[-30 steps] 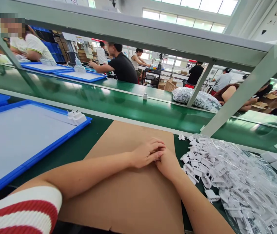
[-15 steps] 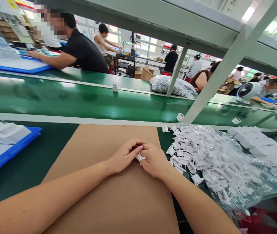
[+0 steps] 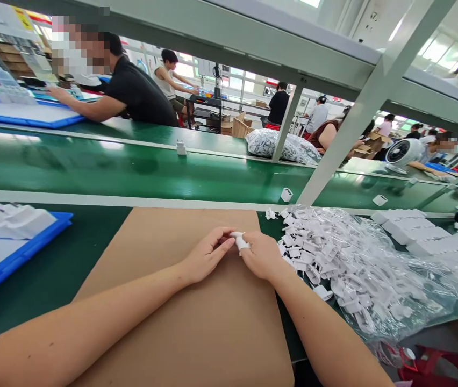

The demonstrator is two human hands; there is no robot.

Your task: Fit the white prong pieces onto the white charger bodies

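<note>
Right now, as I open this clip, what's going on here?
A person's bare left hand and right hand meet above a brown cardboard sheet, at a small white part mostly hidden by the fingers. The right hand holds it; the left fingertips are at its edge. Loose white pieces and clear plastic lie to the right. A blue-rimmed tray with white plug pieces sits left.

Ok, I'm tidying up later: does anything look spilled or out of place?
Possibly spilled: loose white parts lie outside the clear plastic bag, scattered on the green table right of the cardboard. Nothing else stands out.
</note>
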